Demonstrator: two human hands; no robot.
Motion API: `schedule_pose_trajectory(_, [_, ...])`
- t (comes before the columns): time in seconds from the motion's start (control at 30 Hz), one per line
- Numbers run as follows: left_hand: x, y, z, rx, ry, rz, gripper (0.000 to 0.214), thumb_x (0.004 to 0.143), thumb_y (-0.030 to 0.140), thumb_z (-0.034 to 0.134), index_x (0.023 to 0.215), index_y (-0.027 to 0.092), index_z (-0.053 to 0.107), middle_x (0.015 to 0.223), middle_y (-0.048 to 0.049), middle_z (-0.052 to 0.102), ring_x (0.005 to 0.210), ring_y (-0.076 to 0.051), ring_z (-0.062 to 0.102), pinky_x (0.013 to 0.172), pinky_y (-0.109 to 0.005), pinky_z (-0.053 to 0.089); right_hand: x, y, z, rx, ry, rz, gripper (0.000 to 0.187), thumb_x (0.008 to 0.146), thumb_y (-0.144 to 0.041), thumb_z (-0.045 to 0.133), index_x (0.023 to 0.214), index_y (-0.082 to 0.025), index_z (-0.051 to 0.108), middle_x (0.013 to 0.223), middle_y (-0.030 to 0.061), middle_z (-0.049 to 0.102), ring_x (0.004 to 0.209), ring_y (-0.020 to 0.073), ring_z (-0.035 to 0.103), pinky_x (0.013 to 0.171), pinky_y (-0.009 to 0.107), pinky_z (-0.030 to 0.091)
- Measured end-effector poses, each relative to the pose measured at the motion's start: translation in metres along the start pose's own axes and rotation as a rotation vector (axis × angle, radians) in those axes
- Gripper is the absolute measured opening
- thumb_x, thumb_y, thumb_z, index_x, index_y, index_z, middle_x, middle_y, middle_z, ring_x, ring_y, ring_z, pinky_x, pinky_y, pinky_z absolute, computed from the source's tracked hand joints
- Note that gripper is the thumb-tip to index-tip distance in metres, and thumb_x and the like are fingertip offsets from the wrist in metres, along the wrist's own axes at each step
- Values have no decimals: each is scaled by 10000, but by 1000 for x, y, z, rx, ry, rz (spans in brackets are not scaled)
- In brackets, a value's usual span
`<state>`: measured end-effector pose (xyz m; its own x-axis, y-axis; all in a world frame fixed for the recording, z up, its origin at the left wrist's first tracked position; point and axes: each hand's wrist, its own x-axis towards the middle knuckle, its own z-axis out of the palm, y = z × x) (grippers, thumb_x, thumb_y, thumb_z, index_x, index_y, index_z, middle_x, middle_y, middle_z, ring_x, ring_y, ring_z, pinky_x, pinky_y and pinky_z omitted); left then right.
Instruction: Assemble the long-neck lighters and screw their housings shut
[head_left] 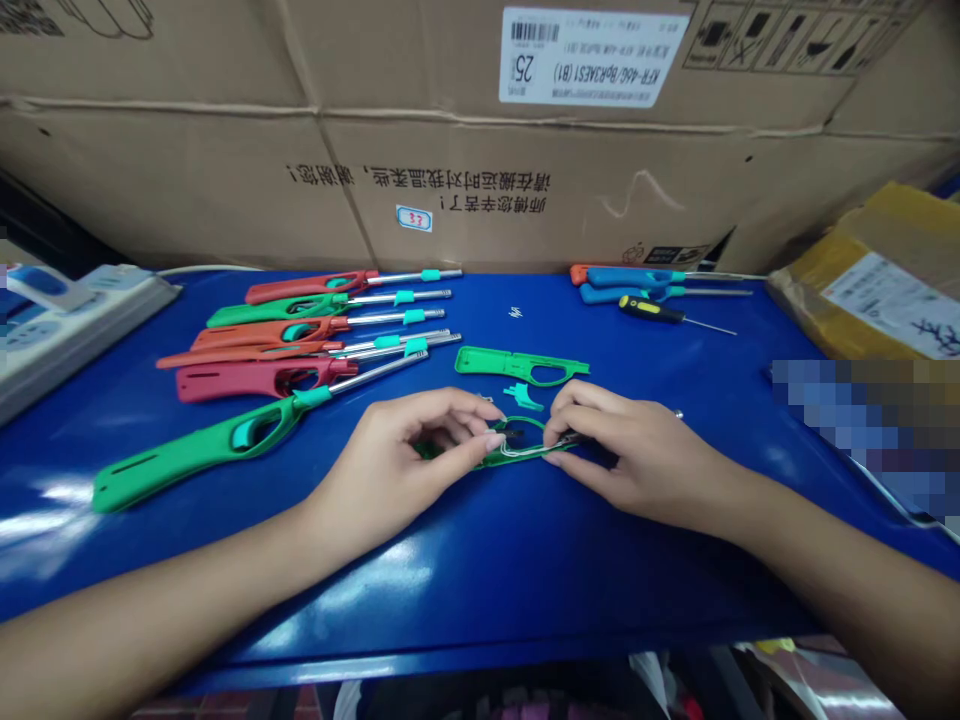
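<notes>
My left hand (420, 440) is closed in a pinch on a small black part (513, 433) with a thin pale wire. Beneath it lies an open green lighter shell half (517, 458), partly covered by my fingers. My right hand (637, 445) pinches the other end of this shell around the wire and a metal piece, mostly hidden by the fingers. Just beyond my hands is a turquoise trigger (523, 396). Farther back rests the second green shell half (491, 361), inner side up.
Several assembled lighters (255, 378) lie at left, with more blue and orange ones (630, 280) at back right beside a black-yellow screwdriver (651, 309). Small springs (515, 312) lie mid-table. A power strip (82, 320), cardboard box (450, 140) and taped package (877, 270) border the blue table.
</notes>
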<state>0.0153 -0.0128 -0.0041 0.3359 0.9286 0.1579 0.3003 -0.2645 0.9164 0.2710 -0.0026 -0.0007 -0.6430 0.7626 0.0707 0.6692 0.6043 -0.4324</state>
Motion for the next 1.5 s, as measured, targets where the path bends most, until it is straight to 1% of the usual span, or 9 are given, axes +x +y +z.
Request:
schedule_pose_trajectory(0.2, [3,-5,0,-77,-21,-91,154,872,283,763,1010,215,753,882,10,765,710,-76,665,629,-141,518,0,-1,1,-10,-8,16,50,974,-290,580,989,-244,589,1053,11,611,807,153,591,665,293,432])
schedule_pose_trajectory(0.37, [4,-6,0,-86,-16,-105,148,871,289,760,995,209,755,882,3,763,732,-84,668,645,-151,520,-1,-2,3,-17,19,-15,101,978,-290,577,1070,-259,606,1106,19,616,841,154,609,674,294,442])
schedule_pose_trajectory(0.5, [4,-5,1,-73,-23,-84,145,882,278,745,1003,199,754,887,1,761,711,-79,653,633,-152,512,0,-4,6,-31,30,-47,135,978,-281,576,1104,-264,622,1119,18,615,847,148,619,676,292,445])
schedule_pose_trajectory(0.7, [3,-3,3,-33,-44,-10,108,895,235,729,987,184,754,880,9,745,689,-61,614,619,-139,495,3,-8,10,-39,19,-26,101,973,-261,568,1055,-251,625,1067,6,629,768,142,605,628,291,427])
schedule_pose_trajectory(0.87, [1,-5,3,-5,-65,53,102,912,212,707,998,179,750,938,-6,730,686,-59,598,625,-157,490,3,-10,10,-8,12,18,78,978,-253,560,1045,-250,600,1082,10,638,849,172,636,707,315,470])
schedule_pose_trajectory(1.03, [-1,-4,3,1,-81,64,113,915,214,705,1013,189,754,872,3,693,680,-69,583,623,-175,476,3,-12,10,-5,-4,27,81,969,-248,571,1049,-247,583,1098,16,645,908,194,653,747,335,495])
schedule_pose_trajectory(1.17, [1,-3,5,-29,-64,62,109,911,211,709,1009,197,753,881,9,700,673,-64,570,617,-172,465,3,-11,11,-9,6,12,98,976,-263,568,1071,-239,578,1117,28,651,932,200,657,750,334,504])
schedule_pose_trajectory(1.3, [1,-3,5,-44,-68,38,113,908,230,717,1011,203,752,884,11,707,668,-65,565,613,-175,460,4,-10,11,21,17,12,73,979,-249,560,1048,-241,583,1111,26,655,958,196,655,792,333,504])
schedule_pose_trajectory(1.5, [0,-4,5,-25,-74,38,108,912,241,715,1006,207,754,882,10,712,661,-69,560,617,-184,461,5,-11,9,10,0,41,58,962,-243,573,1019,-241,586,1083,23,657,926,192,650,755,326,477])
